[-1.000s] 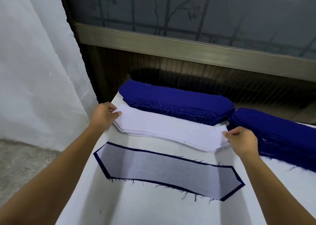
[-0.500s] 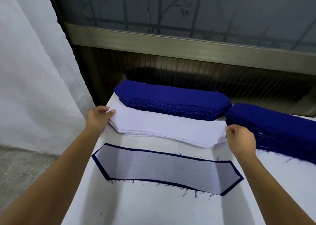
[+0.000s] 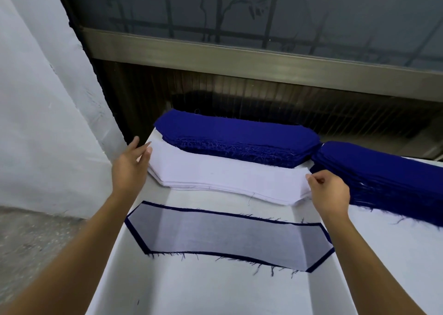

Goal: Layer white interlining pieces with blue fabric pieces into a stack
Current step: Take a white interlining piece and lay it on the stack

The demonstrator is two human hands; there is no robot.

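blue stacks (image 3: 239, 135) sit behind white interlining pile (image 3: 227, 178), right grip (image 3: 328, 190) pinching its end, left grip (image 3: 130, 168) straight-fingered at the other.

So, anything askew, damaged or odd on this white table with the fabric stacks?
Only minor things. The stack of white interlining pieces is fanned, its sheet edges stepped rather than flush at the left end. The flat blue fabric piece under a sheer white layer has loose threads fraying along its near edge.

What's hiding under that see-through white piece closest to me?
A blue fabric piece: its edge sticks out all round the white interlining piece, and its colour shows through. Whether more layers lie beneath is covered, so I cannot tell.
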